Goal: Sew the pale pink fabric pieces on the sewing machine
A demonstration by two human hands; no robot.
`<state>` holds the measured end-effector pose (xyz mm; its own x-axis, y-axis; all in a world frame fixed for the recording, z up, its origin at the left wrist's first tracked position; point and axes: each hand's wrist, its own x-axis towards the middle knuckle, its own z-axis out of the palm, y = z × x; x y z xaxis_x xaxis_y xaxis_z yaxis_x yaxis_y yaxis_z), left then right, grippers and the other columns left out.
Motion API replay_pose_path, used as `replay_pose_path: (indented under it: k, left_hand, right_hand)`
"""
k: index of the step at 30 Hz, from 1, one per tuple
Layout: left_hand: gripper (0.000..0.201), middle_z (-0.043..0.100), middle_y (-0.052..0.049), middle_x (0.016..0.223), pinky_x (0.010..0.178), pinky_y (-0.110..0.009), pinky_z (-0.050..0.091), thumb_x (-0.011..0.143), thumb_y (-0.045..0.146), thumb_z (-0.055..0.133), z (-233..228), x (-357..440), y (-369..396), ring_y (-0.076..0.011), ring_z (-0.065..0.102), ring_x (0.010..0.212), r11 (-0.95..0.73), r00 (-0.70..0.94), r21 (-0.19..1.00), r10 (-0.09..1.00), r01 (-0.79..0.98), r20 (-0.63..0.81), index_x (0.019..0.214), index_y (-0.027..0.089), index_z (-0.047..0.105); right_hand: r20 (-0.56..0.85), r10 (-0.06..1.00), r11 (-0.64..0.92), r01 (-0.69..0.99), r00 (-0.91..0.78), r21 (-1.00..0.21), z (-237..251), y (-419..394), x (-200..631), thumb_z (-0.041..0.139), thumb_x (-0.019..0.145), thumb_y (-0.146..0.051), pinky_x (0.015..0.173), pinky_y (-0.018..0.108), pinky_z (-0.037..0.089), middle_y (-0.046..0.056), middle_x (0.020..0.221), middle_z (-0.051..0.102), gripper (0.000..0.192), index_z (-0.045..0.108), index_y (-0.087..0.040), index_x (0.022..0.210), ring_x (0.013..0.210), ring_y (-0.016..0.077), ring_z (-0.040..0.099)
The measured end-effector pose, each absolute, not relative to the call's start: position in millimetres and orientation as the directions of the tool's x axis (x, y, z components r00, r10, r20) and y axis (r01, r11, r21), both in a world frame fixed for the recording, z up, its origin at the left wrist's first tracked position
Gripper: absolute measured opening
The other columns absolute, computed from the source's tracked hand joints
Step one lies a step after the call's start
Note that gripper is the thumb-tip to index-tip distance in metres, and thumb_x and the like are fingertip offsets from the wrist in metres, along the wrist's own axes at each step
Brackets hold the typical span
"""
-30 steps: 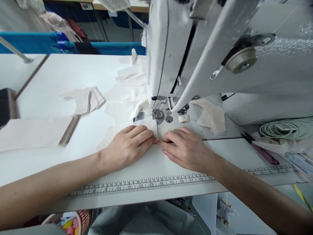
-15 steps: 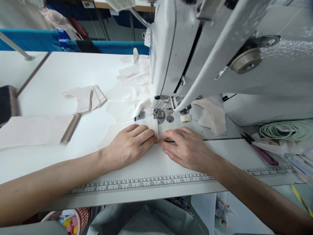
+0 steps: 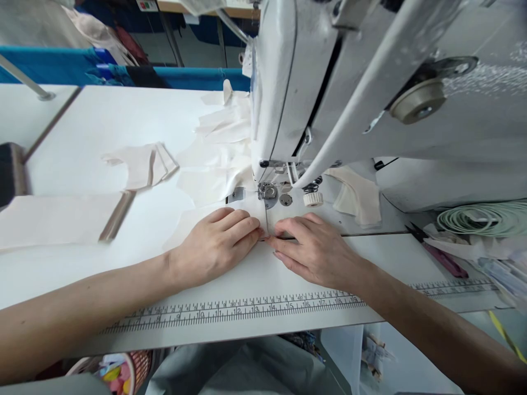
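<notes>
hands before presser foot, scissors right

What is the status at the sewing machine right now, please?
Left hand and right hand flat on the cream fabric, fingertips meeting. Fabric edge under the presser foot. Scissors off to the right, clear.

One view only — head-worn, looking forward and down over the white table. Close in: the sewing machine looms at upper right, its top cut off. Both forearms enter from the bottom edge — left hand, right hand meet mid-frame.
</notes>
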<state>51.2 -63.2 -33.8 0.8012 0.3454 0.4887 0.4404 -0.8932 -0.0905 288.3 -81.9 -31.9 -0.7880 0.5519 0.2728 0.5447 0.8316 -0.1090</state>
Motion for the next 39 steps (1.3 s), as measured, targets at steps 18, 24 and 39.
replay_pose_path:
  k: [18,24,39]
  left_hand:
    - [0.01,0.069,-0.008,0.1,0.074,-0.033,0.051,0.092,0.01,0.056,-36.9,50.8,-62.4,-0.0196,0.063,0.09,-0.899,0.805,-0.071,0.35,0.433,0.479,0.1,0.01,0.064]
    - [0.01,0.069,-0.009,0.099,0.073,-0.032,0.052,0.093,0.01,0.055,-35.8,52.4,-62.6,-0.0191,0.063,0.087,-0.898,0.8,-0.055,0.359,0.436,0.481,0.1,0.009,0.063]
    - [0.012,0.069,-0.009,0.099,0.072,-0.034,0.051,0.095,0.01,0.051,-32.3,49.5,-63.1,-0.0191,0.062,0.084,-0.897,0.825,-0.11,0.34,0.429,0.451,0.098,0.009,0.063]
  right_hand:
    - [0.273,0.549,0.832,0.548,-0.79,-0.086,-32.4,-82.2,287.1,0.046,0.098,-0.021,0.078,0.034,0.041,0.009,0.104,0.063,0.025,0.066,-0.015,0.112,0.088,0.0179,0.06]
    - [0.285,0.531,0.839,0.541,-0.798,-0.048,-30.9,-82.7,286.4,0.047,0.097,-0.019,0.08,0.035,0.043,0.011,0.123,0.063,0.026,0.064,-0.015,0.117,0.094,0.0184,0.06]
    - [0.279,0.511,0.854,0.518,-0.813,-0.056,-31.4,-83.5,282.2,0.049,0.097,-0.019,0.078,0.035,0.045,0.009,0.121,0.066,0.026,0.065,-0.012,0.117,0.093,0.0183,0.059]
